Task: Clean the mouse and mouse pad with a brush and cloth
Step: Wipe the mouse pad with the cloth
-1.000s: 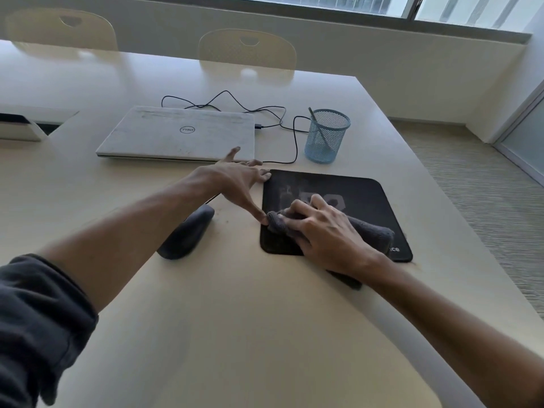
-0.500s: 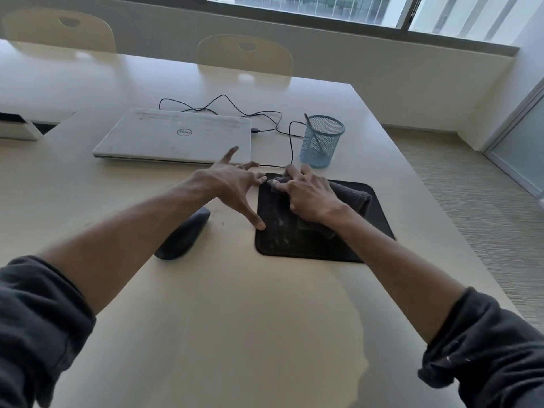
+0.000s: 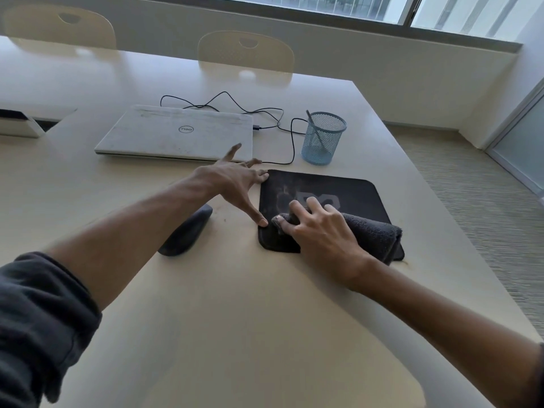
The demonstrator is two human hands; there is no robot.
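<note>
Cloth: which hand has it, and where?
The right hand presses the cloth at its left end; the left hand only steadies the mouse pad.

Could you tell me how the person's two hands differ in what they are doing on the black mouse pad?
The left hand is spread open, fingertips pinning the black mouse pad at its left edge; the right hand presses a folded grey cloth onto its near part. The left holds nothing. Both touch the pad.
</note>
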